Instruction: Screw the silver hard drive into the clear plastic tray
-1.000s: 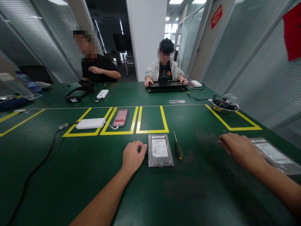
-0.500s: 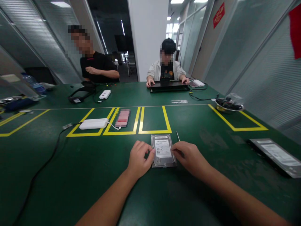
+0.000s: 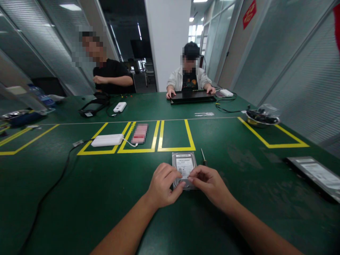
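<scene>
A hard drive [image 3: 183, 162] with a white label lies flat on the green table in front of me. My left hand [image 3: 166, 184] reaches over its lower left side, fingers curved, with a gap between thumb and index fingertip. From the other side, my right hand [image 3: 207, 182] is over the drive's right edge. Its thumb and index finger are pinched together above the label; anything between them is too small to make out. Just beyond that hand lies a screwdriver [image 3: 203, 158], its thin shaft showing and its handle partly hidden.
Another drive-like unit [image 3: 316, 173] lies at the right. A white power bank [image 3: 107, 140] is cabled to a pink-screened phone [image 3: 140, 133] at the left. Farther back are a bowl of cables [image 3: 262, 118] and a person holding a black panel [image 3: 193, 96]. Another person sits at the far left.
Both hands have moved inward from the drive's sides to over its label, closer together. More of the screwdriver now shows. The view has shifted slightly.
</scene>
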